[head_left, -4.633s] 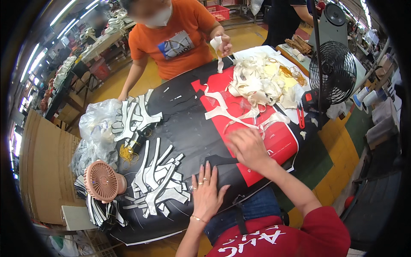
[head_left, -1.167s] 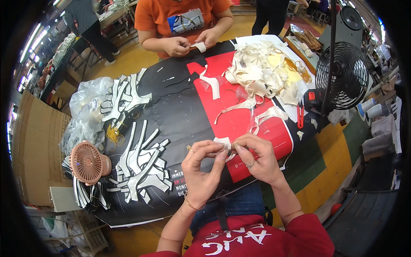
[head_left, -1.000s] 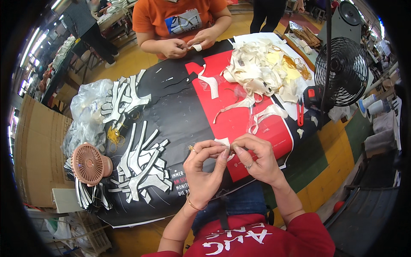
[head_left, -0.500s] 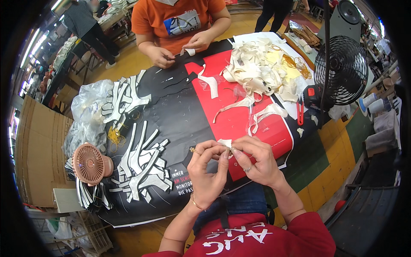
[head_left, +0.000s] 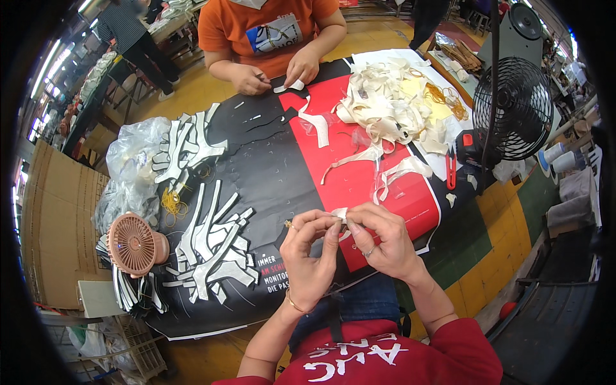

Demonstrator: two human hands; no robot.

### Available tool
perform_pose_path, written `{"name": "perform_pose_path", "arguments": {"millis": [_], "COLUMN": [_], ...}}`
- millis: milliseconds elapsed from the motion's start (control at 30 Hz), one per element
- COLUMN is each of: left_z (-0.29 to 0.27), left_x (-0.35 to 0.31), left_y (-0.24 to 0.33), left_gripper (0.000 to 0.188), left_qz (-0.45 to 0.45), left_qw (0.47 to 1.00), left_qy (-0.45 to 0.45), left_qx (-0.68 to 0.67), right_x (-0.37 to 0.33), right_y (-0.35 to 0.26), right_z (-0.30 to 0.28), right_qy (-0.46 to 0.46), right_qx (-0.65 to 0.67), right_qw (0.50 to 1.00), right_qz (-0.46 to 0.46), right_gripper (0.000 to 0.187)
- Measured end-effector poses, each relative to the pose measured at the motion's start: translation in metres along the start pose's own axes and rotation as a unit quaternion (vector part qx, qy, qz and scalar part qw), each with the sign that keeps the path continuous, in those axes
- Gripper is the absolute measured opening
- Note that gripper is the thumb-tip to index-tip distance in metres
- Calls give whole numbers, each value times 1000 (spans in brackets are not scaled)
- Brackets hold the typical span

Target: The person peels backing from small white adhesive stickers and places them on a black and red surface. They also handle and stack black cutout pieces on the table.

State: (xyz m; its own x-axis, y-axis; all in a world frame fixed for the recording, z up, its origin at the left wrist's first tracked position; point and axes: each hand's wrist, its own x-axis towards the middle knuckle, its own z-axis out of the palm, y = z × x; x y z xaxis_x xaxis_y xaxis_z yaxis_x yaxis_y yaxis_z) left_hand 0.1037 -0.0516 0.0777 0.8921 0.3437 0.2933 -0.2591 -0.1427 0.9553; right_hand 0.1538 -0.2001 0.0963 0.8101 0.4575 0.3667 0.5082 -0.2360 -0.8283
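Between the fingertips of both hands I pinch a small white strip of material [head_left: 341, 213], mostly covered by my fingers. My left hand [head_left: 310, 253] grips its left end with thumb and forefinger. My right hand [head_left: 384, 237] has the other end the same way. Both hands hover over the table's near edge, above the red sheet [head_left: 359, 176]. To their left lies a pile of white, dark-edged cut pieces [head_left: 221, 260]. Loose white strips [head_left: 401, 170] rest on the red sheet just beyond my right hand.
Across the table a co-worker in orange [head_left: 266, 38] handles a white piece [head_left: 290, 86]. A heap of cream scraps [head_left: 391, 99] covers the far right. Around it are a red cutter [head_left: 451, 169] and a black fan [head_left: 518, 108]. A pink fan [head_left: 133, 244] stands left near clear plastic bags [head_left: 133, 151].
My hands stay nearly in place, fingers shifting slightly on the strip. The co-worker's hands have lowered, and their white piece now lies at the table's far edge.
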Motion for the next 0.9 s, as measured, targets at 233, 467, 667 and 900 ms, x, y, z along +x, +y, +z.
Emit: {"name": "perform_pose_path", "arguments": {"millis": [233,467,667,900], "left_z": [-4,-6,-4,-15], "left_x": [1,5,1,9], "left_y": [-3,-6,-2,-7], "left_gripper": [13,15,14,10], "left_qz": [78,50,88,-149], "left_qw": [991,997,987,972], "left_qy": [6,12,8,-29], "left_qx": [109,62,131,-179], "right_x": [2,3,0,-4], "right_y": [2,-2,3,7], "right_z": [2,3,11,8], "right_qy": [-3,-18,31,24], "right_qx": [-49,13,28,31], "right_qw": [999,1000,999,999], "right_qz": [-22,0,30,13], "right_gripper": [15,14,14,12]}}
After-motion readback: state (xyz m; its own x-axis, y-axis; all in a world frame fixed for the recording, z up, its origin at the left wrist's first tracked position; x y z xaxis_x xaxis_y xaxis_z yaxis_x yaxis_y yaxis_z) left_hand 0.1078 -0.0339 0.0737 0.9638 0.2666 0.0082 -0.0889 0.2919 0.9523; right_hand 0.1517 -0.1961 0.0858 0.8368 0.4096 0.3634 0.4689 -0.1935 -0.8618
